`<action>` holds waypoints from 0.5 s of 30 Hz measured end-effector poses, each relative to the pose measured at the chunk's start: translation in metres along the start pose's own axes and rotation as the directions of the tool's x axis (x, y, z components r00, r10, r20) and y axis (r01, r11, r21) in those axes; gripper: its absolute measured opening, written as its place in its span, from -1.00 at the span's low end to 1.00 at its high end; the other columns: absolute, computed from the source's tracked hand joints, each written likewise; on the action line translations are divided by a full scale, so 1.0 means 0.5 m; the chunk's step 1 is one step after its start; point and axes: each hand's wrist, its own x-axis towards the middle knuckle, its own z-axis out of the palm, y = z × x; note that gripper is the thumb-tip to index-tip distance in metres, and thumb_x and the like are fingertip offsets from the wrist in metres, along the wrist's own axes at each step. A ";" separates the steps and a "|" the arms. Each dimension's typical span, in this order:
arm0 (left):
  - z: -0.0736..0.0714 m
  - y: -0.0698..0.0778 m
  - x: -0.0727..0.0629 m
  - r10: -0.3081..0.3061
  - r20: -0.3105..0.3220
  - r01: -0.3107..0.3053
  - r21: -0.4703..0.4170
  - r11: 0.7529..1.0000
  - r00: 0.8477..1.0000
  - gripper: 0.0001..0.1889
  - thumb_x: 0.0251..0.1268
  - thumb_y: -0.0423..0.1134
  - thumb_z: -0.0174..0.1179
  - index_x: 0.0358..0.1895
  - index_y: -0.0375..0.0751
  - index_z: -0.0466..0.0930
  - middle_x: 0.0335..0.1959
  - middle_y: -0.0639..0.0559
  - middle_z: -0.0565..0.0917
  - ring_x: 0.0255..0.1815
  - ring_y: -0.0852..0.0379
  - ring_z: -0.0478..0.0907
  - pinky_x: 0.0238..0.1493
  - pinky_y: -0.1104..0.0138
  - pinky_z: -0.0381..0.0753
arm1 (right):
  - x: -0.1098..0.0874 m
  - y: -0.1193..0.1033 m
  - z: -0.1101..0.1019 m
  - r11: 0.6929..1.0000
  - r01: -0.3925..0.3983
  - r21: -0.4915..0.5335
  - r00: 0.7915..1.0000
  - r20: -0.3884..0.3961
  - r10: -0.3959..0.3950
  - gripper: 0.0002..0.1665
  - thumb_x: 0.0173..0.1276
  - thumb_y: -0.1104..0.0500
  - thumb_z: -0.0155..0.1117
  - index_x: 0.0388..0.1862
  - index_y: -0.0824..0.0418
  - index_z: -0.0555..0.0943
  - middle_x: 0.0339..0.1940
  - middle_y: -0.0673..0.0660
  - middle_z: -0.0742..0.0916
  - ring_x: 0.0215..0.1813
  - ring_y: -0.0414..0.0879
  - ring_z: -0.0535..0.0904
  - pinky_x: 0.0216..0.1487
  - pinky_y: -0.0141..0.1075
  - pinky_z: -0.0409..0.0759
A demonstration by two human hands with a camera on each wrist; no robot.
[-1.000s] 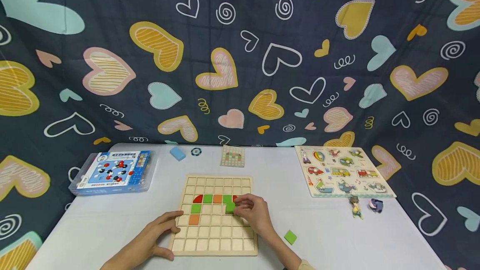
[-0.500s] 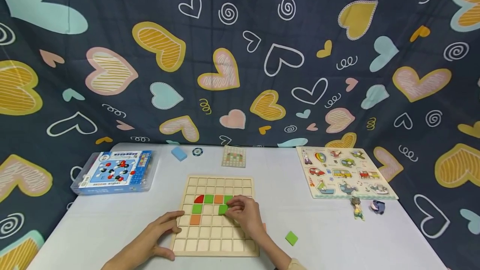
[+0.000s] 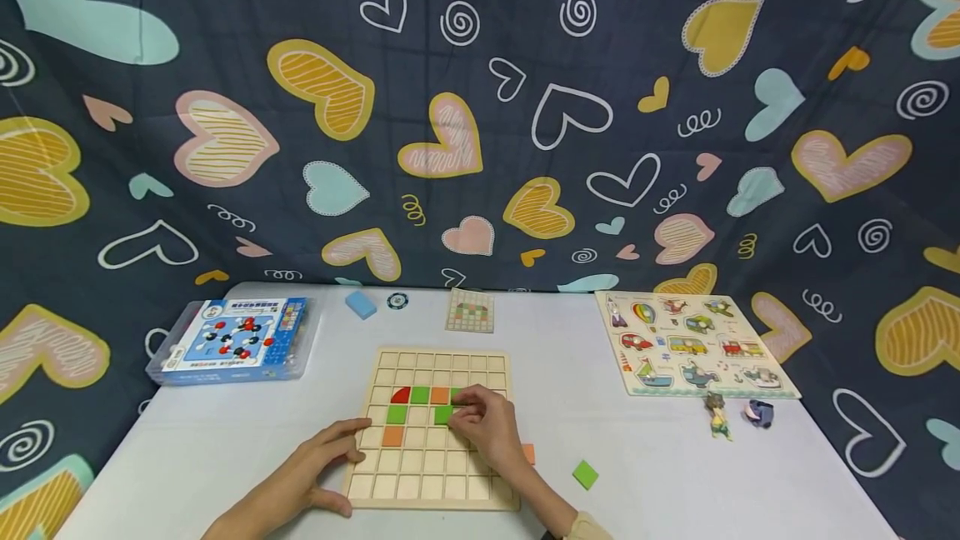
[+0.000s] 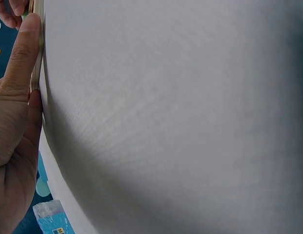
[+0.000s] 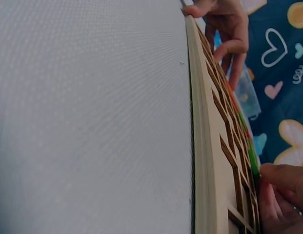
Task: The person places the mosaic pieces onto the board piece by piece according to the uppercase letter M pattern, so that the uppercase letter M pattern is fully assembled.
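Note:
A wooden grid board (image 3: 431, 486) lies on the table in the head view. My right hand (image 3: 489, 432) is over its right half and pinches a green square tile (image 3: 443, 415) between thumb and fingertips. That tile is at the third row from the top. On the board's left side are a red quarter-round tile (image 3: 401, 396), a green tile (image 3: 396, 414) and an orange tile (image 3: 392, 436). Another green tile (image 3: 420, 395) and an orange tile (image 3: 440, 395) continue the upper row; my right fingers partly cover its right end. My left hand (image 3: 318, 461) rests against the board's left edge, fingers extended.
A loose green tile (image 3: 585, 474) and an orange tile (image 3: 529, 453) lie right of the board. Behind it stands a small pattern card (image 3: 470, 311). A boxed set (image 3: 232, 342) is at left, a picture puzzle (image 3: 693, 346) and two figurines (image 3: 717, 417) at right.
My right hand has shifted slightly left with the green tile, which now sits lower and nearer the board's middle. The orange tile beside the board has come into view. My left hand stays put.

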 end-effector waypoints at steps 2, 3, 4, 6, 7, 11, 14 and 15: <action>-0.002 0.001 -0.001 -0.009 0.006 0.009 -0.002 1.000 1.000 -0.57 -0.14 0.08 0.38 -0.16 0.07 0.52 0.24 -0.30 0.42 0.27 0.02 0.36 0.21 0.57 0.26 | 0.002 0.000 0.003 1.000 0.000 0.015 1.000 0.009 0.000 -0.73 0.08 0.50 0.39 -0.19 0.46 0.60 -0.22 0.32 0.72 -0.30 0.03 0.71 -0.26 -0.42 0.64; -0.003 0.002 -0.002 -0.015 0.009 0.015 -0.006 1.000 1.000 -0.58 -0.13 0.08 0.38 -0.15 0.07 0.52 0.24 -0.30 0.41 0.27 0.03 0.36 0.21 0.57 0.25 | 0.003 0.001 0.004 1.000 -0.002 0.021 1.000 0.014 0.002 -0.73 0.09 0.50 0.38 -0.19 0.47 0.60 -0.22 0.33 0.72 -0.28 0.06 0.71 -0.25 -0.41 0.64; -0.004 0.002 -0.002 -0.015 0.009 0.015 -0.007 1.000 1.000 -0.58 -0.12 0.07 0.38 -0.15 0.07 0.52 0.24 -0.30 0.41 0.27 0.03 0.35 0.21 0.57 0.26 | 0.005 0.002 0.006 1.000 -0.004 0.030 1.000 0.020 0.004 -0.73 0.09 0.51 0.37 -0.19 0.48 0.59 -0.21 0.35 0.72 -0.27 0.09 0.71 -0.24 -0.39 0.64; -0.004 0.002 -0.002 -0.004 0.002 0.004 0.000 1.000 1.000 -0.57 -0.13 0.08 0.38 -0.15 0.06 0.52 0.24 -0.30 0.41 0.28 0.04 0.35 0.21 0.57 0.25 | 0.007 0.002 0.008 0.999 -0.012 0.045 0.999 0.036 0.011 -0.73 0.11 0.53 0.35 -0.18 0.50 0.58 -0.20 0.38 0.71 -0.24 0.17 0.70 -0.22 -0.34 0.65; -0.003 0.001 -0.002 0.004 -0.003 -0.004 0.000 1.000 1.000 -0.57 -0.14 0.07 0.38 -0.15 0.05 0.52 0.24 -0.30 0.41 0.28 0.06 0.35 0.22 0.57 0.24 | 0.008 0.002 0.008 0.999 -0.019 0.050 0.999 0.045 0.017 -0.73 0.11 0.54 0.34 -0.17 0.52 0.57 -0.19 0.41 0.70 -0.23 0.20 0.69 -0.21 -0.32 0.65; 0.000 0.000 0.000 0.043 -0.020 -0.043 0.017 0.999 0.999 -0.55 -0.18 0.05 0.39 -0.15 0.03 0.52 0.23 -0.31 0.41 0.28 0.03 0.36 0.24 0.57 0.20 | 0.004 -0.003 -0.010 0.995 -0.055 0.080 0.996 0.074 0.049 -0.72 0.14 0.50 0.33 -0.13 0.52 0.57 -0.16 0.41 0.68 -0.19 0.18 0.69 -0.18 -0.34 0.64; 0.000 0.001 -0.001 0.043 -0.018 -0.043 0.022 0.999 0.999 -0.54 -0.17 0.06 0.39 -0.14 0.03 0.53 0.24 -0.30 0.41 0.27 -0.05 0.37 0.26 0.55 0.20 | -0.004 -0.007 -0.043 0.995 -0.071 0.068 0.994 0.093 0.065 -0.70 0.15 0.44 0.37 -0.11 0.46 0.58 -0.14 0.35 0.69 -0.17 0.07 0.68 -0.15 -0.41 0.62; 0.000 0.001 -0.002 0.034 -0.012 -0.034 0.017 0.999 0.999 -0.55 -0.16 0.07 0.38 -0.14 0.03 0.53 0.25 -0.30 0.40 0.28 -0.05 0.36 0.26 0.55 0.20 | -0.008 -0.008 -0.056 0.995 -0.077 0.058 0.993 0.097 0.071 -0.70 0.15 0.43 0.37 -0.11 0.45 0.59 -0.14 0.35 0.69 -0.17 0.05 0.68 -0.15 -0.42 0.61</action>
